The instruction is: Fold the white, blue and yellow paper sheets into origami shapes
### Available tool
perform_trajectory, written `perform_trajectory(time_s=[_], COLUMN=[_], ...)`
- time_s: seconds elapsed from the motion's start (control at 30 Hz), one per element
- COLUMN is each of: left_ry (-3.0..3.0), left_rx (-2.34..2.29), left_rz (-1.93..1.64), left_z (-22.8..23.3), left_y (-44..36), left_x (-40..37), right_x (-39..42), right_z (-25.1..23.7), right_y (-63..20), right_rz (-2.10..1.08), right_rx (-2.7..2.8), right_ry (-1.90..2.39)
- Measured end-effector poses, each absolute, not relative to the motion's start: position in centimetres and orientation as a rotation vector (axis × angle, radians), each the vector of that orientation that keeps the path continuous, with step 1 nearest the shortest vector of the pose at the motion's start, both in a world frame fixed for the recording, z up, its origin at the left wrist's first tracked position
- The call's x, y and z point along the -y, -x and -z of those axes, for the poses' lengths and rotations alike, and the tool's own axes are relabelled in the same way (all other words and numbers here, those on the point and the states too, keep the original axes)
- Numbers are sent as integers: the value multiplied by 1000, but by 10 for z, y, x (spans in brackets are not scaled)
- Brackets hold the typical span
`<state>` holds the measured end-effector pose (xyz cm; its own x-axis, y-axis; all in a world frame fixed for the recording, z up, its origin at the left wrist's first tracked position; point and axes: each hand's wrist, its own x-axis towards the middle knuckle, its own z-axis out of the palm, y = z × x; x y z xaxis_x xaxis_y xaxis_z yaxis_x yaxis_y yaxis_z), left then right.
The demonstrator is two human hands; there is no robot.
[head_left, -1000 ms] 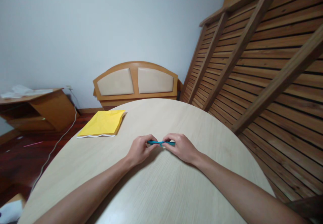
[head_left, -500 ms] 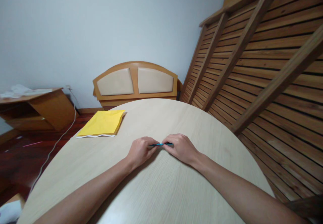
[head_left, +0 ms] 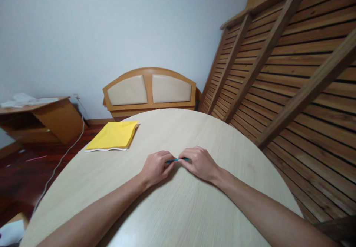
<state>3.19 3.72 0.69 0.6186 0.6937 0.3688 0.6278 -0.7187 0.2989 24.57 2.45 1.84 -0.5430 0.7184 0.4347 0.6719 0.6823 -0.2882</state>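
Between my hands, just over the table, is a thin blue strip (head_left: 177, 160), seen edge-on. It might be folded paper, but its kind cannot be made out. The fingers and thumb of my left hand (head_left: 158, 167) pinch its left end. At the other end, my right hand (head_left: 198, 162) is closed on it in the same way. My fingertips nearly meet at the middle and cover most of the strip. Both forearms reach in from the bottom corners over the pale round table (head_left: 178, 210).
A stack of yellow sheets (head_left: 112, 135) with a white edge below lies at the table's left rim. Beyond stands a wooden headboard (head_left: 149, 89). A slatted wooden frame (head_left: 278, 72) leans along the right. At left are a low cabinet (head_left: 61, 121) and a white cable (head_left: 59, 161).
My hands stay in nearly the same place. The blue strip shows a little less between my fingers, and its right end tilts slightly upward.
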Motion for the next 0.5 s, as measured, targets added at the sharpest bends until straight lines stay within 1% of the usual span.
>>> perform_trajectory(time_s=[0.17, 0.5], left_ry=[-2669, -2466], left_rx=[-1099, -1202], left_rz=[-721, -792], left_z=[-6, -2], left_y=[-31, -31], left_x=[-38, -44], right_x=[-25, -31], right_z=[-19, -21], right_y=[-246, -253], right_rz=[-183, -581], right_rx=[2341, 2105], right_ry=[1098, 1200])
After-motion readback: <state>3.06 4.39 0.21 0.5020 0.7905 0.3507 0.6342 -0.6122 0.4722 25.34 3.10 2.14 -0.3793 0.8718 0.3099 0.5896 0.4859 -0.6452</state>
